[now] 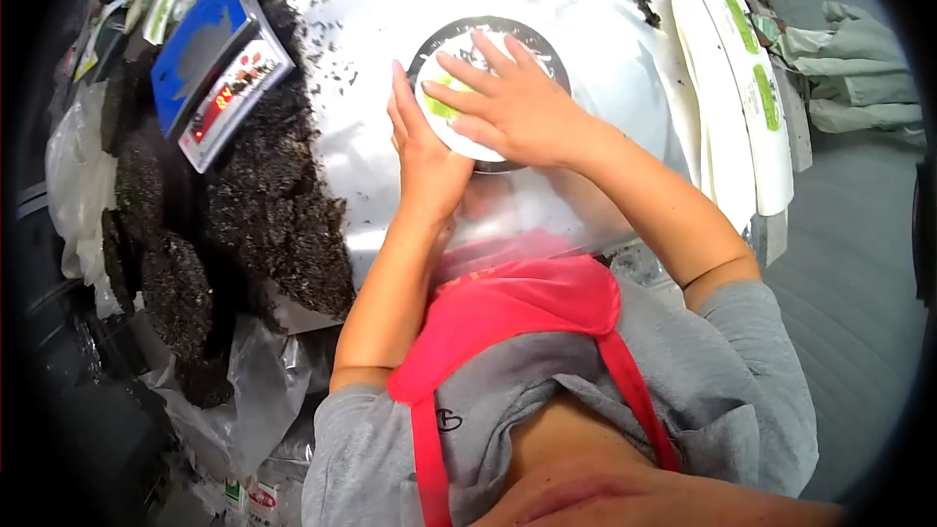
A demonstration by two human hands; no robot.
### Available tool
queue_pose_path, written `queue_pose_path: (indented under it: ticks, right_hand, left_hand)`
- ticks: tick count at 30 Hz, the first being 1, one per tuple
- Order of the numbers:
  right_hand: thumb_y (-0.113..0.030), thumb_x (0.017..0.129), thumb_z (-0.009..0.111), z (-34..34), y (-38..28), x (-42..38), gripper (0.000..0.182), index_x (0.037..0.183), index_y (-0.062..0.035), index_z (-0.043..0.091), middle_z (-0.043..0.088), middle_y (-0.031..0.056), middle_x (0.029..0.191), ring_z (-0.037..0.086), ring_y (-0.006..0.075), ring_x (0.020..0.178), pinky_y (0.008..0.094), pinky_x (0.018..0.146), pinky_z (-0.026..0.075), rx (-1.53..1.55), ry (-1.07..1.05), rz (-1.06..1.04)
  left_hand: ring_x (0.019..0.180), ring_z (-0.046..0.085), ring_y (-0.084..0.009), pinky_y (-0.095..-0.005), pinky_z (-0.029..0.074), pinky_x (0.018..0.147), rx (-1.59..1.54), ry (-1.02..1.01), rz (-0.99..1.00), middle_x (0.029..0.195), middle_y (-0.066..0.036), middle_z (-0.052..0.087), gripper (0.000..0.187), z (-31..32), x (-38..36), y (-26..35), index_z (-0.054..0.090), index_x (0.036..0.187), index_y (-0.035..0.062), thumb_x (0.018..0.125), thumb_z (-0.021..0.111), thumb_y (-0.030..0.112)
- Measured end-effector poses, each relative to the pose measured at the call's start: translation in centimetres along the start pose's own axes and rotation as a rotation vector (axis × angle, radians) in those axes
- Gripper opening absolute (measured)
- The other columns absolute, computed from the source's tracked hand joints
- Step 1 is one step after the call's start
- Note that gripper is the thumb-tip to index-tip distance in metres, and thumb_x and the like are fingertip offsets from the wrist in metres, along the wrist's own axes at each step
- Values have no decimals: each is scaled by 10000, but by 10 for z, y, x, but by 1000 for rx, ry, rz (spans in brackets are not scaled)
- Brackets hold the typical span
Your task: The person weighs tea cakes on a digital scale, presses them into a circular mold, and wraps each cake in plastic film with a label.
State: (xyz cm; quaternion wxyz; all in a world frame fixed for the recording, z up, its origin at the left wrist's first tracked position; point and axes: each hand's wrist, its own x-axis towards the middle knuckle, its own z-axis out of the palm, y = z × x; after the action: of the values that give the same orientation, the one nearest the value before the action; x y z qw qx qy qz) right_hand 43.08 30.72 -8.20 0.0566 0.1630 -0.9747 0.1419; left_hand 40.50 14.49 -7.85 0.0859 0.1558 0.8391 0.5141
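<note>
A white round disc with a green printed patch (pixel 442 102) lies over a dark-rimmed round piece (pixel 501 168) on the shiny metal table. My right hand (pixel 512 102) rests on top of the disc, palm down, its fingers spread. At the disc's left edge is my left hand (pixel 427 156), upright along the side, its fingers extended and the thumb side partly hidden. What lies beneath the disc cannot be made out.
To the left stand a blue scale (pixel 205 49) with a lit red display and stacks of dark dried sheets (pixel 278 205). White printed packaging sheets (pixel 752 102) lie at the right. Dark crumbs dot the metal table (pixel 361 146). Clear plastic bags (pixel 259 381) hang at the lower left.
</note>
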Motion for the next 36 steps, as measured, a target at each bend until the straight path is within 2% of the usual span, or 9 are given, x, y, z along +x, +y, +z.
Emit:
queue_pose_path:
  ticks: [3,6,12,18,20,25,29,30,36]
  right_hand:
    - [-585,992,391,7,0,-2,573,1484,-297,450,326,62,1598,207,407,1488,587,1199,134,-56,36,9]
    - [-599,982,385,8,0,2,607,1493,-275,437,328,74,1596,213,408,1486,597,1192,135,-55,62,13]
    - [-430,943,558,-18,-7,-27,529,1361,-106,539,494,173,1408,404,360,1354,531,1152,273,323,305,-62]
    - [-355,912,628,39,30,-48,453,1319,-157,615,523,174,1377,420,370,1350,494,1147,309,109,550,182]
    - [-320,939,593,60,33,-56,537,1444,-164,500,364,187,1532,271,412,1451,504,1179,251,198,594,171]
    - [-341,926,642,-13,12,-131,553,1394,-69,531,457,174,1482,375,345,1387,440,1139,321,616,24,234]
    - [-257,861,733,6,18,-212,539,1327,-39,575,566,152,1385,543,231,1247,364,1027,459,545,-30,313]
    - [-248,868,725,2,12,-215,543,1343,-39,564,582,138,1362,550,227,1234,362,1028,457,627,-89,411]
    - [-52,736,677,20,3,-194,582,1310,-96,586,680,103,1189,574,231,1204,441,1251,99,763,0,669]
  left_hand:
    - [1516,120,-321,-436,137,1220,-513,-307,-46,1645,-199,41,1104,-44,-4,-19,-4,1594,88,790,752,150]
    - [1463,302,-294,-393,222,1187,-448,-128,-399,1560,-235,339,793,-51,18,-28,315,1537,28,894,634,366]
    - [1202,588,-244,-377,382,1082,116,-588,588,1301,-145,634,555,-31,25,97,568,1365,61,929,591,404]
    - [1266,541,-350,-431,413,1052,-340,-76,-355,1376,-251,532,863,-35,36,8,361,1500,30,880,656,554]
    - [1349,464,-334,-432,323,1142,-257,-121,-217,1460,-292,443,1122,9,15,-3,133,1547,-49,829,691,608]
    - [1168,583,-308,-402,484,927,-27,74,-122,1276,-242,588,898,-60,34,-53,451,1426,-20,807,737,564]
    - [1019,695,-236,-383,518,950,617,-905,-228,1215,-100,693,594,-264,-58,1,605,1335,31,921,663,453]
    - [1044,688,-247,-391,500,968,728,-1377,-828,1158,-111,719,665,-275,-76,11,667,1267,48,856,699,569]
    - [1300,490,-349,-522,311,1121,675,-858,363,1367,-167,555,664,-8,-85,-29,577,1325,76,871,653,554]
